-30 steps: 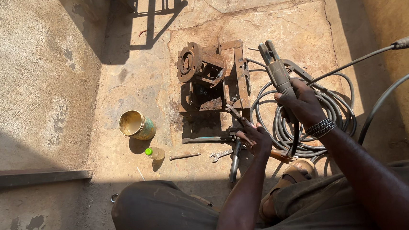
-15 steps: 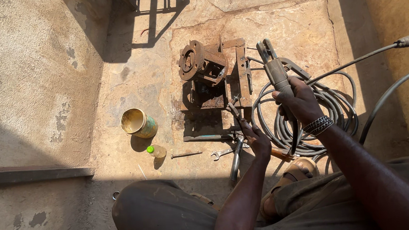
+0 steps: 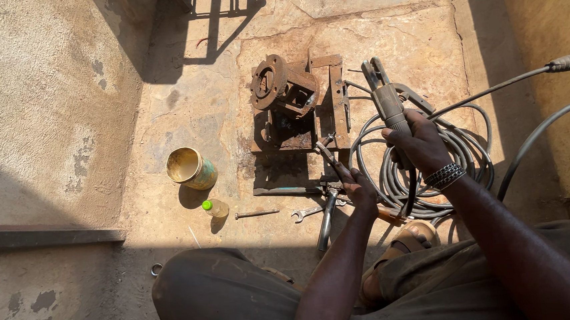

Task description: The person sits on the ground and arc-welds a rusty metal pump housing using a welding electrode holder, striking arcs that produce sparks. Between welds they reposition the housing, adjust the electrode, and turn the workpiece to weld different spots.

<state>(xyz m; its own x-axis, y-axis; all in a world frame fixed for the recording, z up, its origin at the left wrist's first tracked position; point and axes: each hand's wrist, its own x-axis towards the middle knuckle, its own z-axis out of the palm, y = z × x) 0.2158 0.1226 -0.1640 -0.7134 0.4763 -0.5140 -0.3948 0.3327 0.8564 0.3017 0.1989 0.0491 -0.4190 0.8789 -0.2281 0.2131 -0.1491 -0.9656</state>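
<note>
Sunlight is falling across the concrete floor (image 3: 383, 33) in the head view, where a person is squatting over a rusty steel assembly (image 3: 298, 102). The right hand (image 3: 421, 145) is closing its grip around the handle of an electrode holder (image 3: 386, 99), pointing its clamp end away from the body and above the coiled cable (image 3: 462, 157), probably to keep the tip off the metal. The left hand (image 3: 357, 187) is pinching a thin rod-like tool (image 3: 328, 153) whose tip is reaching toward the lower edge of the assembly; the grip is closed on it. The assembly is lying flat on the floor just ahead of the knees, a round flange tilted on top of its frame.

Counting what is lying about: one open yellow tin (image 3: 192, 168), one small bottle with a green cap (image 3: 215, 207), one bolt (image 3: 257, 214), one spanner (image 3: 309, 212), one small ring (image 3: 155, 270), and two cables (image 3: 531, 143) running off to the right.
</note>
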